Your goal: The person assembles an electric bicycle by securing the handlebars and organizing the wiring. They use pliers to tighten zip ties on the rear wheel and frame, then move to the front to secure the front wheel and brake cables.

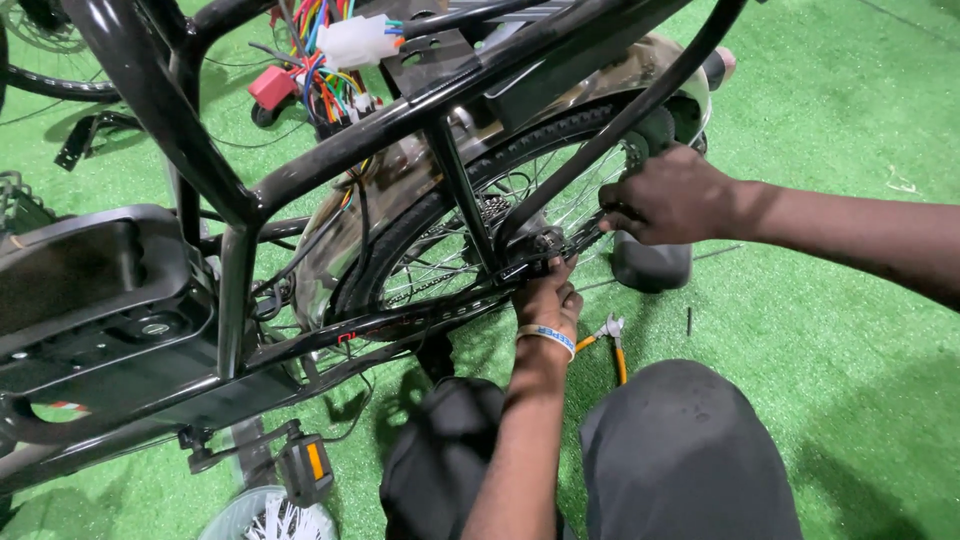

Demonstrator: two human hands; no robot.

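Observation:
A black bicycle frame (300, 170) stands in front of me with its rear wheel (410, 235) in the middle. My left hand (548, 298), with a white and blue wristband, reaches up to the rear axle fitting (535, 245), fingertips pinched on it. My right hand (668, 195) comes in from the right, fingers closed around a dark tool (585, 235) that points at the same axle, just under the slanted rear stay. What the tool's tip engages is hidden by the frame and my fingers.
Orange-handled pliers (612, 345) lie on the green turf (850, 330) beside my knee (680, 450). A bundle of coloured wires with a white connector (345, 50) hangs above. A black battery case (90, 290) sits left, a pedal (305, 465) below, and a dark stand (650, 265) by the wheel.

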